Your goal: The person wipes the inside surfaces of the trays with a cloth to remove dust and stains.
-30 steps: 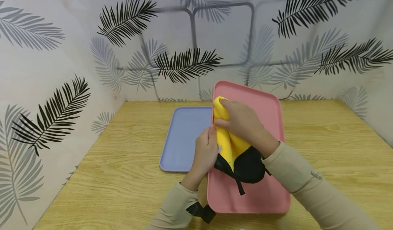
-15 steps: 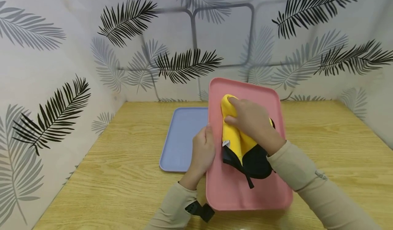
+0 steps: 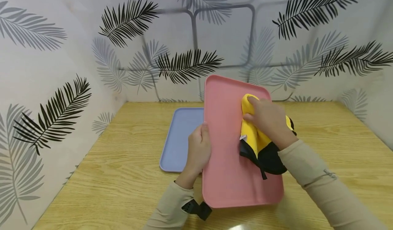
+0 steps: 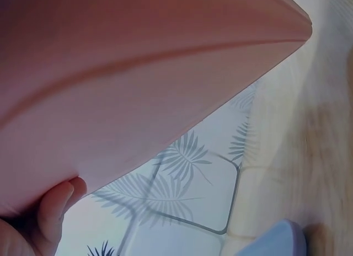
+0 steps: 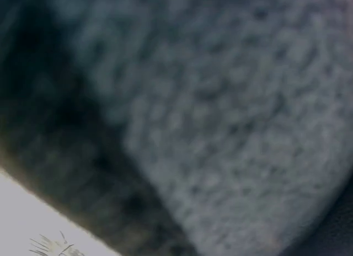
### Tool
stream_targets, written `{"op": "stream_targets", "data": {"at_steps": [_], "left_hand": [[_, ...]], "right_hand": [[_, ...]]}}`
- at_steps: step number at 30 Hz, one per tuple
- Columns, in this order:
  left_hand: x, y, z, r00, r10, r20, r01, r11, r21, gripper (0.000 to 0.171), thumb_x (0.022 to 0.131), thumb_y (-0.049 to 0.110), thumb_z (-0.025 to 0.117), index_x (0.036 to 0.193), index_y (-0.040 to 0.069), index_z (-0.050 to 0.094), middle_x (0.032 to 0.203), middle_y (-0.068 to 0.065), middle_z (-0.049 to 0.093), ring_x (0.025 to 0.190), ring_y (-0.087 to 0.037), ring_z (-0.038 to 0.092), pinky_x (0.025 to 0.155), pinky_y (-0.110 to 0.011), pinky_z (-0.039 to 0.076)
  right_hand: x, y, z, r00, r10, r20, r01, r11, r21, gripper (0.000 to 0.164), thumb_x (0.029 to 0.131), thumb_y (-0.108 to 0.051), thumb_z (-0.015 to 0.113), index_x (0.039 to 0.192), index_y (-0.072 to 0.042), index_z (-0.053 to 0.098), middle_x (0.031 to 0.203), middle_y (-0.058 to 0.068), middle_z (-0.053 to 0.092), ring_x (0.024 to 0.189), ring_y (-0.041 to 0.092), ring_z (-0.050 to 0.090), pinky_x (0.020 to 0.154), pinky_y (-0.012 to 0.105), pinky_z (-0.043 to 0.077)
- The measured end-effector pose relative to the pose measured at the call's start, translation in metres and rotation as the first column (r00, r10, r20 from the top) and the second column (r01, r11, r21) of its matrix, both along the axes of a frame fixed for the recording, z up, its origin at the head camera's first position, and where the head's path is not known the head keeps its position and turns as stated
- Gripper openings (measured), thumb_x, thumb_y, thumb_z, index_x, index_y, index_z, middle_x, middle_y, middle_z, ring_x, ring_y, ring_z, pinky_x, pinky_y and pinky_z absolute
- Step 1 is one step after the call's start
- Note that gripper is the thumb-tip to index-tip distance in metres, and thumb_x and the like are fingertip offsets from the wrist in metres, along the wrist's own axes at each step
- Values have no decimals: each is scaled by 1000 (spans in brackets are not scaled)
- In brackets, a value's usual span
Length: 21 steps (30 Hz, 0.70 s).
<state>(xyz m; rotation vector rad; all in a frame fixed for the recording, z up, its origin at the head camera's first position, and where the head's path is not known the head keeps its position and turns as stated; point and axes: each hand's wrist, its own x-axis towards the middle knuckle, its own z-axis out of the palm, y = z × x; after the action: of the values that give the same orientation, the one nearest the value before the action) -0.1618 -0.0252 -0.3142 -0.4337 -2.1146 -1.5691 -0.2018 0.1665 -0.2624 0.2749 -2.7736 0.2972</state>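
My left hand (image 3: 198, 149) grips the left edge of a pink tray (image 3: 225, 148), thumb over the rim. The tray is tilted up off the table, its inside facing me. In the left wrist view the fingers (image 4: 52, 203) bend around the tray's edge, and its underside fills the upper part. My right hand (image 3: 268, 119) pinches a yellow and black cloth (image 3: 251, 131) against the right side of the tray. A small white label shows on the cloth, and its black end hangs down with a strap. The right wrist view holds only blurred dark fabric (image 5: 220, 129) up close.
A blue tray (image 3: 181, 141) lies flat on the wooden table (image 3: 129, 148), partly behind the pink tray. A wall (image 3: 76, 35) with a leaf pattern stands along the back and left of the table.
My right hand has slid the cloth from the tray's left edge across to its right side. The left hand and pink tray have shifted slightly left, the tray also a little up.
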Motion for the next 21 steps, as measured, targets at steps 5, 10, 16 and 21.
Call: {"op": "stream_targets", "data": {"at_steps": [5,10,16,21], "left_hand": [[-1,-4,3,1000,10,-18,-10,1000,-8,36,97,11,32,61,10,33,55,2,29,48,-10,29,44,-24,27],[-1,-7,5,999,32,-27,-32,999,-19,36,97,12,33,61,10,33,55,2,28,48,-8,27,44,-24,27],[-1,-8,6,999,29,-33,-30,999,-28,36,97,13,33,62,9,35,55,3,28,48,-7,26,44,-24,26],[-1,-8,6,999,32,-40,-33,999,-29,37,98,13,33,61,10,33,54,3,28,48,-8,25,44,-25,26]], "right_hand": [[-4,14,-5,1000,-20,24,20,1000,-4,35,80,-23,60,109,-5,50,63,13,47,52,29,46,42,38,35],[-11,29,-15,998,-52,40,51,999,8,36,80,-25,63,107,-5,50,65,15,52,55,30,49,41,40,36],[-15,38,-24,997,-67,41,66,998,16,41,79,-27,66,111,-5,51,55,10,45,50,29,46,39,39,35],[-16,37,-22,996,-63,68,63,998,3,42,80,-28,65,112,-5,50,64,16,51,55,32,49,41,40,36]]}}
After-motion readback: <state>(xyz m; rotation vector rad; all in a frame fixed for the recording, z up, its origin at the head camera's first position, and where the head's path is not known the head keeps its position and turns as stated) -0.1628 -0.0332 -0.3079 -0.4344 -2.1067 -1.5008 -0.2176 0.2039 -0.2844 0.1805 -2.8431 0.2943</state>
